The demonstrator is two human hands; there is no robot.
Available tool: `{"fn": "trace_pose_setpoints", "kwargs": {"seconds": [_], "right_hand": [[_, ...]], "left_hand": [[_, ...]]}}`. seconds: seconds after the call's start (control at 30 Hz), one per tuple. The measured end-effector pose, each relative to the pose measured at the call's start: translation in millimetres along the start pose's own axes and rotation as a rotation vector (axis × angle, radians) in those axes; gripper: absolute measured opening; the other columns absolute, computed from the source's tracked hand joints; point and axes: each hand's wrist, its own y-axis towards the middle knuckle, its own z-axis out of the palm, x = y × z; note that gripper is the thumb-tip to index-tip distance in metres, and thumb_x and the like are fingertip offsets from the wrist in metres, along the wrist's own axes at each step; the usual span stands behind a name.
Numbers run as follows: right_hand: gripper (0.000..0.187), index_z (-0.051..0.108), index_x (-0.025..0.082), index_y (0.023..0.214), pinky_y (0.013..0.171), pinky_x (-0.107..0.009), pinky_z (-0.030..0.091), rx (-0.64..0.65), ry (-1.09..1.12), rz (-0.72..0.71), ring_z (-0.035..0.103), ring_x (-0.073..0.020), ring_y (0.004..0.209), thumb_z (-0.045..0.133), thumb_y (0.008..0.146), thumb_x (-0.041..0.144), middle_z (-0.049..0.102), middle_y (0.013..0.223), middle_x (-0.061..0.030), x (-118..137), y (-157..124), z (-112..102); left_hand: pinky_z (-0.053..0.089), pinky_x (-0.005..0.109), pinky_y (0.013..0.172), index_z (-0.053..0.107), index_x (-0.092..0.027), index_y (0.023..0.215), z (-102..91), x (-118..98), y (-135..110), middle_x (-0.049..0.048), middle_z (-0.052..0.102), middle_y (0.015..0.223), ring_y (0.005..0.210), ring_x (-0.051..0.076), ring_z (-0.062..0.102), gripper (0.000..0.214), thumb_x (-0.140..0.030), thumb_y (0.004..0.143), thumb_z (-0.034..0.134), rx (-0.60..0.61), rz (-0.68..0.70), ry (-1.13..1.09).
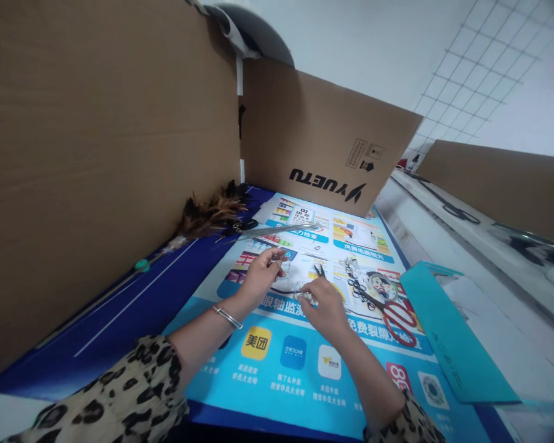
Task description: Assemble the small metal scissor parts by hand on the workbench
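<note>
A small dark tool (319, 269) is gripped in the fingers of the right hand (327, 309). The fingers of the left hand (262, 274) are pinched together, on what cannot be told. A small pale piece (300, 289) is seen between both sets of fingers, over the poster (286, 363) on the table, and red-handled scissors (397, 317) are laid just right of the right fingers.

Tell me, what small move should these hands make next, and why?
Probably ease the small dark tool in the right hand left toward the left hand: its fingertips seem to pinch something too small to tell, and the tool's tip sits just short.
</note>
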Motion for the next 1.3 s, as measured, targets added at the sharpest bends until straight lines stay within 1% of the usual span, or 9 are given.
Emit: {"fn": "trace_pose_setpoints", "kwargs": {"seconds": [0.1,0.23,0.43,0.57,0.77,0.9,1.13,1.2,1.3], "right_hand": [[0.018,0.062,0.022,0.09,0.081,-0.033,0.039,0.025,-0.04,-0.042,0.05,-0.0217,0.09,0.061,0.073,0.027,0.057,0.089,-0.0058,2.4,-1.4,3.8],[0.023,0.062,0.021,0.09,0.08,-0.035,0.039,0.01,-0.088,0.015,0.05,-0.0231,0.089,0.065,0.071,0.032,0.057,0.089,-0.007,2.5,0.5,11.2],[0.007,0.062,0.019,0.073,0.076,-0.033,0.038,-0.013,-0.036,0.032,0.05,-0.021,0.083,0.059,0.075,0.025,0.056,0.079,-0.0063,4.2,8.3,22.2],[0.009,0.059,0.02,0.071,0.07,-0.028,0.039,-0.111,0.174,0.123,0.051,-0.0169,0.075,0.055,0.077,0.024,0.056,0.076,-0.0031,4.6,7.6,13.6],[0.013,0.055,0.02,0.075,0.045,-0.022,0.03,-0.186,0.689,0.454,0.039,-0.0098,0.048,0.057,0.076,0.033,0.046,0.057,0.0047,-3.5,6.9,-0.4],[0.017,0.054,0.019,0.076,0.045,-0.02,0.028,-0.219,0.928,0.516,0.038,-0.0082,0.049,0.065,0.069,0.031,0.046,0.058,0.0058,-5.6,9.8,-2.3],[0.025,0.055,0.02,0.086,0.038,-0.019,0.014,-0.121,1.353,0.734,0.02,-0.0032,0.038,0.067,0.065,0.027,0.042,0.057,0.0076,-12.3,10.4,-9.2],[0.023,0.057,0.02,0.084,0.038,-0.019,0.015,-0.141,1.423,0.742,0.021,-0.0028,0.039,0.067,0.064,0.024,0.043,0.057,0.007,-14.7,9.9,-10.6],[0.016,0.059,0.019,0.078,0.039,-0.019,0.015,-0.216,1.43,0.729,0.021,-0.0036,0.038,0.066,0.064,0.022,0.035,0.048,0.0089,-16.6,8.9,-8.9]], "left_hand": [[0.039,0.021,0.049,0.058,-0.018,0.099,0.3,1.7,0.1,0.0032,0.062,0.088,0.056,0.009,0.055,0.027,-0.024,0.073,0.055,-0.001,0.009,0.031],[0.037,0.021,0.047,0.059,-0.018,0.096,-0.3,4.4,1.2,0.0027,0.062,0.085,0.054,0.01,0.055,0.025,-0.023,0.072,0.055,0.004,-0.009,0.045],[0.038,0.021,0.047,0.059,-0.018,0.096,0.4,5.0,0.5,0.0017,0.061,0.082,0.054,0.01,0.055,0.026,-0.027,0.072,0.058,0.019,-0.022,0.033],[0.038,0.02,0.048,0.059,-0.018,0.097,2.3,-0.3,-2.3,0.0022,0.061,0.08,0.056,0.01,0.055,0.027,-0.029,0.072,0.059,0.061,-0.029,0.014],[0.037,0.02,0.05,0.059,-0.017,0.098,5.7,-9.2,-7.7,-0.0005,0.057,0.064,0.056,0.01,0.052,0.028,-0.033,0.074,0.059,0.146,-0.058,-0.022],[0.038,0.021,0.05,0.059,-0.017,0.098,7.7,-11.7,-10.2,-0.0001,0.057,0.065,0.057,0.011,0.052,0.031,-0.034,0.072,0.062,0.159,-0.099,-0.075],[0.039,0.021,0.052,0.058,-0.018,0.096,10.3,-11.9,-12.6,0.0008,0.058,0.074,0.058,0.01,0.053,0.029,-0.032,0.071,0.063,0.195,-0.158,-0.111],[0.039,0.021,0.053,0.058,-0.018,0.096,11.4,-11.5,-13.7,0.0006,0.058,0.074,0.058,0.009,0.052,0.028,-0.032,0.072,0.063,0.203,-0.161,-0.112],[0.04,0.021,0.054,0.058,-0.018,0.097,12.4,-11.3,-15.6,0.0007,0.057,0.074,0.058,0.009,0.051,0.027,-0.031,0.073,0.062,0.228,-0.163,-0.096]]}}
